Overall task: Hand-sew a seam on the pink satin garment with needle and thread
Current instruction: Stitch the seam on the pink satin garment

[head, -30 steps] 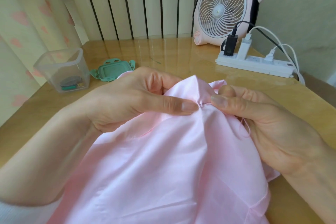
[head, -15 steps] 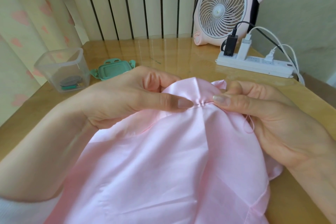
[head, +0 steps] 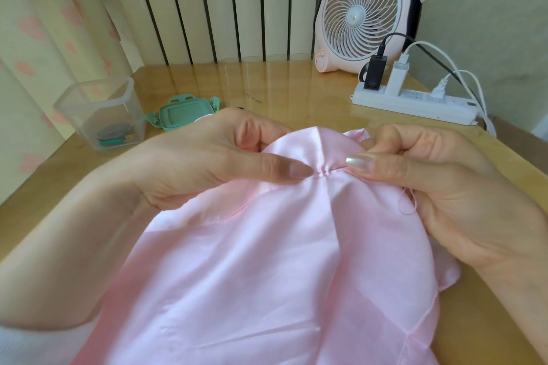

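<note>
The pink satin garment (head: 267, 275) lies over the wooden table toward me, its far edge lifted between both hands. My left hand (head: 207, 157) pinches the fabric with thumb on top, left of a short gathered seam (head: 326, 172). My right hand (head: 430, 187) pinches the fabric just right of that seam, thumb on top. A thin glint in the seam looks like the needle, mostly buried in the folds. A loop of pink thread (head: 407, 204) hangs by my right palm.
A clear plastic box (head: 100, 115) with small sewing items stands at the left, its green lid (head: 184, 114) beside it. A pink desk fan (head: 367, 12) and a white power strip (head: 415, 104) with plugs and cables sit at the back right.
My hands have drawn slightly apart along the seam, the right one moving right. A short stretch of gathered stitches now shows between the thumbs.
</note>
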Demonstrator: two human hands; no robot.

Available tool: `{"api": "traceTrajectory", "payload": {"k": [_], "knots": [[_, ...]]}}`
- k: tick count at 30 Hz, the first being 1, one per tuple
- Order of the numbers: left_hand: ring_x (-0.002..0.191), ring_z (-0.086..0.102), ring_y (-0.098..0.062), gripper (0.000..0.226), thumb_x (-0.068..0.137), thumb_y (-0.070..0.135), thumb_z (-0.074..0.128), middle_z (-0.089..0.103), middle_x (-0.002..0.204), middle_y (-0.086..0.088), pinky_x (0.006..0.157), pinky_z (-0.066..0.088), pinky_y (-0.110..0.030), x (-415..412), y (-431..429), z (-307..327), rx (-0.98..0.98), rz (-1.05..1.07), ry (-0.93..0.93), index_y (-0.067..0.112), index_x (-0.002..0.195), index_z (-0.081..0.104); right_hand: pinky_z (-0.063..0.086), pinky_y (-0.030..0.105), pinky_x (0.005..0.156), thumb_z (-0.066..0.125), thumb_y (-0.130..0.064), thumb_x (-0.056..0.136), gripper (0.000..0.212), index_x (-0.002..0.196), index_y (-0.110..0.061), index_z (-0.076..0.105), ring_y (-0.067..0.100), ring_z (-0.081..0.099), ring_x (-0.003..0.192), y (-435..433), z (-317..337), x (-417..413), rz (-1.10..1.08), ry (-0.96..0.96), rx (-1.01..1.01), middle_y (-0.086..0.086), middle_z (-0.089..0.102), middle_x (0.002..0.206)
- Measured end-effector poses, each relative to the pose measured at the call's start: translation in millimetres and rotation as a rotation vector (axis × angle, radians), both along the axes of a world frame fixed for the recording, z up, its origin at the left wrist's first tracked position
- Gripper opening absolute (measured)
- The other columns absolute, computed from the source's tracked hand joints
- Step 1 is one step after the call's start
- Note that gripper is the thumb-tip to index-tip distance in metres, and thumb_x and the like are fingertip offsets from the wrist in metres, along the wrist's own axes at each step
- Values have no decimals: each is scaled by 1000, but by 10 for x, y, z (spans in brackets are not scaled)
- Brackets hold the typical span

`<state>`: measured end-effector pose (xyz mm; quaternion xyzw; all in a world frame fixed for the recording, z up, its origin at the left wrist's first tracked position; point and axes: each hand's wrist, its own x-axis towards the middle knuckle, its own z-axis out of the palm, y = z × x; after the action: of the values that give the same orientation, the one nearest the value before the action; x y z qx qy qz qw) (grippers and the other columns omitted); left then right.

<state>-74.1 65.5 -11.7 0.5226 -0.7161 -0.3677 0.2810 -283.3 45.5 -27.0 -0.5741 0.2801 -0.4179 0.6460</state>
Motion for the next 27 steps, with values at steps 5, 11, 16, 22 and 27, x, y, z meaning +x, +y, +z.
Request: {"api": "traceTrajectory", "payload": {"k": [5, 11, 16, 22, 27], "knots": [[75, 64, -39, 37, 71, 47, 68, 69, 84, -19, 76, 52, -61, 2, -15, -5, -41, 13, -79, 12, 83, 70, 39, 41, 73, 78, -15, 52, 18, 51, -17, 60, 28, 54, 82, 1, -38, 5, -40, 45, -103, 15, 66, 78], [62, 52, -21, 50, 63, 40, 70, 59, 79, -32, 61, 47, -44, -84, -11, -68, -17, 103, -49, -5, 83, 65, 47, 36, 66, 72, -15, 69, 18, 60, -14, 56, 18, 59, 64, 63, -258, 142, -393, 330, -607, 11, 63, 65], [47, 31, -8, 34, 75, 30, 66, 43, 57, -4, 46, 26, -21, -177, 20, -131, -190, 229, -208, -4, 79, 63, 33, 14, 58, 66, 1, 78, 23, 61, 2, 50, 17, 44, 62, 122, -382, 249, -562, 509, -983, 14, 60, 62], [43, 32, -8, 30, 80, 19, 68, 33, 52, 4, 40, 27, -15, -229, 60, -111, -222, 250, -198, 3, 61, 51, 37, 18, 61, 64, -2, 79, 22, 62, 3, 52, 21, 50, 64, 102, -398, 262, -570, 478, -939, 18, 65, 70], [50, 36, -10, 35, 74, 34, 72, 48, 60, -12, 49, 30, -25, -182, 40, -103, -175, 182, -106, 1, 71, 61, 44, 18, 64, 67, -12, 76, 21, 62, -3, 55, 18, 58, 63, 84, -368, 249, -471, 346, -712, 8, 61, 63]]}}
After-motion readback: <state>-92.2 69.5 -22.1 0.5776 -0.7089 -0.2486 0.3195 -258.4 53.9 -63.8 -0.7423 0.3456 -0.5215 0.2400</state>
